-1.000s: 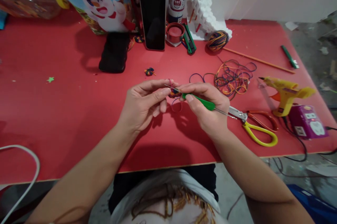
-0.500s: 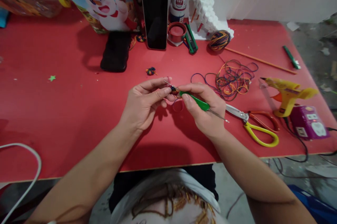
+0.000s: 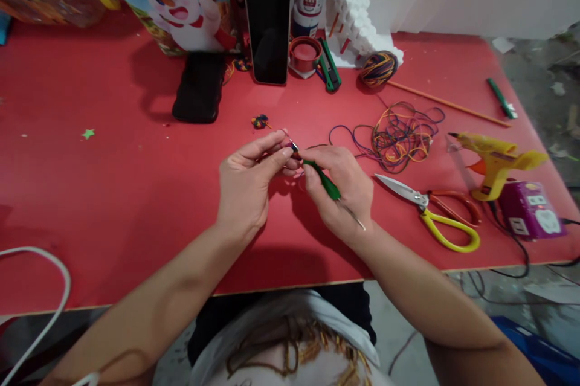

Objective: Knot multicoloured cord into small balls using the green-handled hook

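Observation:
My left hand (image 3: 247,183) pinches a small dark piece of yarn work (image 3: 293,148) between thumb and fingers, with thread over its index finger. My right hand (image 3: 342,193) is closed round the green handle of a crochet hook (image 3: 327,180), whose front end meets the yarn work. The hook's metal rear end points down toward my right wrist. From between the hands, yarn runs right to a loose multicoloured tangle (image 3: 401,137). Beyond my fingers lies a small crocheted piece (image 3: 260,122). The exact stitches are too small to make out.
Scissors (image 3: 426,205) lie right of my right hand, near a yellow glue gun (image 3: 496,159) and a purple box (image 3: 532,209). Farther back are a yarn ball (image 3: 379,69), an upright phone (image 3: 268,29), a black phone (image 3: 198,89) and a green cutter (image 3: 329,66). A white cable (image 3: 63,271) curves at left.
My right hand has shifted left and turned, so the hook handle points more steeply down and the scissor blades show in full. My left hand has moved slightly.

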`<state>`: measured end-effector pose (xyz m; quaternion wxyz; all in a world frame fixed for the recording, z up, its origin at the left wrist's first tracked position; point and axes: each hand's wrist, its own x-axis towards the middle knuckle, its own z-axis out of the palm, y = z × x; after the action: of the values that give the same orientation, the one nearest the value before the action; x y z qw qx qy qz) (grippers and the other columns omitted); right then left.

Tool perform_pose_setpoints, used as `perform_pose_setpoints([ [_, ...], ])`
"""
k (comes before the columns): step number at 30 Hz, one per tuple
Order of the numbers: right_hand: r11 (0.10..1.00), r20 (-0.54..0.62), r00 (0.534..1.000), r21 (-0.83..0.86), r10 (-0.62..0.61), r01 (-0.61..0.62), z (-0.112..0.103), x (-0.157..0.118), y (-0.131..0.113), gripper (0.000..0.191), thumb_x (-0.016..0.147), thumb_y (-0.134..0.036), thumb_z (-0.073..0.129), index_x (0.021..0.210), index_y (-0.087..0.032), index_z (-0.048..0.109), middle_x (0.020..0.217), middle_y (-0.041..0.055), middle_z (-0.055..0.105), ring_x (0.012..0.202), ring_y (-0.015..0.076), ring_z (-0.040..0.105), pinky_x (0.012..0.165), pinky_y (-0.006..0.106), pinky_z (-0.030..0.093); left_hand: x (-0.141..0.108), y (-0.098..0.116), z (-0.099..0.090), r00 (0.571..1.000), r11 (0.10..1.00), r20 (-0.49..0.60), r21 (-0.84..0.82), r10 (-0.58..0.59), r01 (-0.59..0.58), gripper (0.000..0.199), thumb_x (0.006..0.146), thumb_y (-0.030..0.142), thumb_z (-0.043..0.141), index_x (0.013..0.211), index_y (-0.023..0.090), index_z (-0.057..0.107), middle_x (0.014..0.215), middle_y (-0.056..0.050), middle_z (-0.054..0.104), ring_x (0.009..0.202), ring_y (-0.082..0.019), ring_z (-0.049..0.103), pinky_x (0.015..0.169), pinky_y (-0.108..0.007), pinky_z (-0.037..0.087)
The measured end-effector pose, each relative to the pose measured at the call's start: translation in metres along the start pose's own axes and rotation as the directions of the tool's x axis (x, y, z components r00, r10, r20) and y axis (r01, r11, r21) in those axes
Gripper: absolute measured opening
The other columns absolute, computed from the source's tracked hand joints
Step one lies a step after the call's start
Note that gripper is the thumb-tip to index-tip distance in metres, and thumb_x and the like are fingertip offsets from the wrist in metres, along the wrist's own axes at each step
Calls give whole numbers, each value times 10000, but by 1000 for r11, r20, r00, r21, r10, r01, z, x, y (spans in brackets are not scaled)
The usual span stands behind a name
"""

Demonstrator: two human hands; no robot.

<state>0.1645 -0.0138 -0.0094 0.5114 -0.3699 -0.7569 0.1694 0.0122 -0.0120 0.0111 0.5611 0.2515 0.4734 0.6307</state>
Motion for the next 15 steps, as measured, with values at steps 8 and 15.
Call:
perform_pose_setpoints([
  [8, 982, 45, 995, -161, -90, 96, 5, -4, 4, 318, 1065, -206, 596, 1366, -250, 688, 1084, 101, 771, 1010, 257, 704, 910, 438, 584, 2, -3, -1, 993, 991, 21, -51, -120, 121, 187, 768, 77, 880, 858, 240, 868, 821, 2, 791, 649, -83, 668, 634, -206, 592],
  [15, 994, 45, 994, -28, -104, 105, 2, -2, 9, 343, 1060, -188, 618, 1388, -275, 670, 1161, 90, 773, 1084, 239, 716, 973, 439, 598, 8, 8, -6, 988, 990, 86, -46, -131, 135, 215, 715, 79, 903, 856, 239, 881, 773, 5, 762, 611, -63, 596, 569, -176, 517],
])
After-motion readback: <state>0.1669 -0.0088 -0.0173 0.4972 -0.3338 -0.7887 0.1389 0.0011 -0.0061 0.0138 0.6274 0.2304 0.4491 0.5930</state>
